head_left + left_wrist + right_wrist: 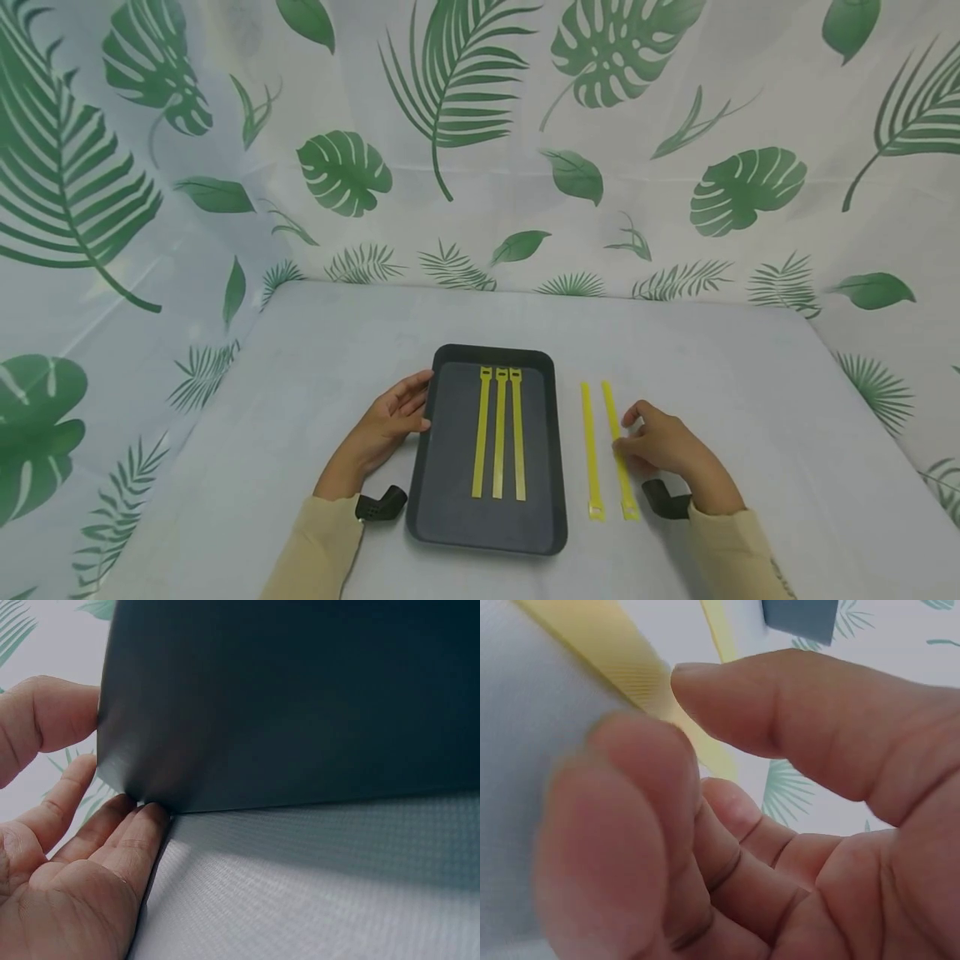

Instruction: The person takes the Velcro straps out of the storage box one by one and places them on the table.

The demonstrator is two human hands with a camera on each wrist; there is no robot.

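Yellow straps: three in the dark tray, two beside it on the worktop; left hand, fingers loosely extended, touches the tray; right hand, fingers parted, at the outer strap.

A hand could pass over the table beyond the tray, as far as the leaf-patterned cloth, or along the narrow lane between the tray and two loose yellow straps. The left hand blocks the tray's left side, and the right hand the outer strap's right. The tray's raised rim rings three straps, open from above.
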